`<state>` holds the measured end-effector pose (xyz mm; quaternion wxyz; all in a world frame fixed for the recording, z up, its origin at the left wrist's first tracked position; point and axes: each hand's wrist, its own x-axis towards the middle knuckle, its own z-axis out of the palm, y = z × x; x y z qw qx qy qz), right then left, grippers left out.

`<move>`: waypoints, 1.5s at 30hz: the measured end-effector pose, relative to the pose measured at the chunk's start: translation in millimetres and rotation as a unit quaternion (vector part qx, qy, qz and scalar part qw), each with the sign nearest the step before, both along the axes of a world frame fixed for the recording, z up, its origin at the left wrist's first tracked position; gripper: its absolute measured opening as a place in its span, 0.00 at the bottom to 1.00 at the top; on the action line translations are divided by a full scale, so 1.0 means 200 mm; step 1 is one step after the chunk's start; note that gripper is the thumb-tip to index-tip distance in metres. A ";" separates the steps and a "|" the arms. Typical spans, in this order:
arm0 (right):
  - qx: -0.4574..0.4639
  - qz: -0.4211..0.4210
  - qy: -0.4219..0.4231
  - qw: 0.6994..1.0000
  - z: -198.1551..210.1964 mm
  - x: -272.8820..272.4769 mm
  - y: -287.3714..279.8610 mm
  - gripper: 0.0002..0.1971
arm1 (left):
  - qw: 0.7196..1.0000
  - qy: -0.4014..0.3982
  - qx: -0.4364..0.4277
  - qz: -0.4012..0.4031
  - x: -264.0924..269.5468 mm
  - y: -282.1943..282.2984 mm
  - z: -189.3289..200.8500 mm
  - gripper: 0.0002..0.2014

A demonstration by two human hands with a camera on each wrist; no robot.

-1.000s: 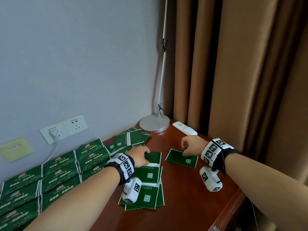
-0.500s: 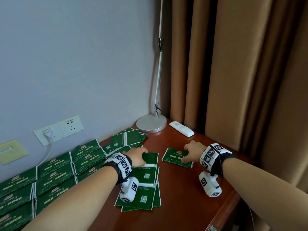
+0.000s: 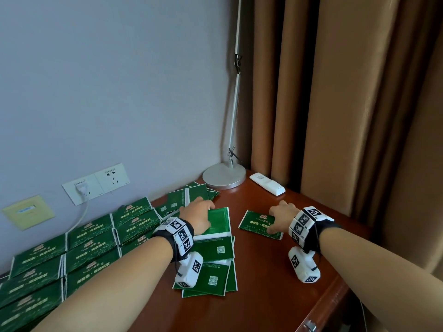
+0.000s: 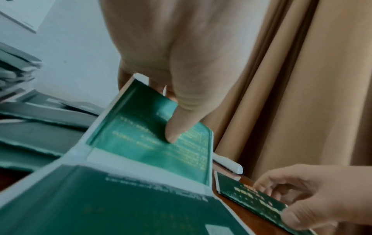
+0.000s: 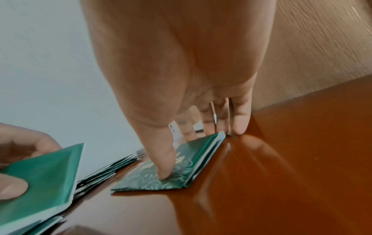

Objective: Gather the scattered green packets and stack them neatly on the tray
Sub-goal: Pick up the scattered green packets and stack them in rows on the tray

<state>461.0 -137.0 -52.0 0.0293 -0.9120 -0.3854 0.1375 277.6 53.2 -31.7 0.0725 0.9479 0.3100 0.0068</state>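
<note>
My left hand pinches a green packet in the scattered pile, thumb on top and fingers under its far edge, which is lifted in the left wrist view. My right hand holds a separate green packet lying gold-print side up on the wooden table. The thumb presses its top and the fingers curl over its far edge. More loose packets lie code side up under my left wrist. No tray can be made out.
Neat rows of green packets fill the table's left side along the wall. Several more lie behind my left hand. A lamp base and a white remote sit at the back corner by the brown curtain.
The packet under my right hand showed its code side a second ago and now shows its gold-printed face. My right fist has opened into a thumb-and-fingers hold. My left hand keeps its packet.
</note>
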 end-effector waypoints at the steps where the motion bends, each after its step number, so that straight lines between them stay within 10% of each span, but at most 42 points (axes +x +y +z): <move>1: -0.001 -0.001 -0.001 1.000 0.00 -0.01 0.00 0.31 | 1.000 -0.013 0.002 -0.006 -0.02 -0.01 0.01 0.23; 13: 0.003 -0.018 0.006 1.000 0.03 -0.12 -0.01 0.31 | 0.984 -0.015 -0.151 -0.097 -0.19 -0.13 0.08 0.13; 32: 0.106 -0.033 0.058 0.992 0.06 -0.14 -0.12 0.26 | 0.994 0.075 -0.079 -0.007 -0.26 -0.12 -0.04 0.34; 45: 0.229 -0.019 0.063 0.971 0.16 -0.22 -0.12 0.20 | 0.996 0.004 -0.092 0.011 -0.32 -0.19 0.02 0.22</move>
